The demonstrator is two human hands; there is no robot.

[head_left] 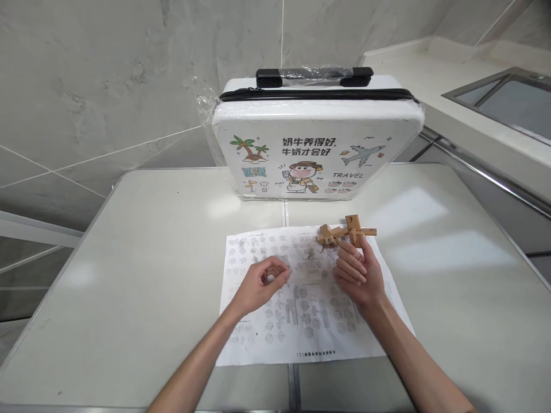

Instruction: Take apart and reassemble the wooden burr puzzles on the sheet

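Observation:
Several wooden puzzle pieces (330,235), some with black numbers, lie in a cluster at the top right of a printed paper sheet (310,353). Just below the cluster is my right hand (356,268), palm turned up, its fingers curled and the index finger near the wood. Whether it holds anything is hidden by the fingers. My left hand (264,281) hovers over or rests on the sheet's left part, thumb and fingers curved towards each other in a loose ring, with no object visible between them. The sheet shows rows of small diagrams.
A white suitcase (318,126) in clear plastic, with cartoon prints and a black handle, stands at the back of the white folding table (129,275). To the right is a counter (413,74) with a dark-framed inset. A grey tiled wall rises behind.

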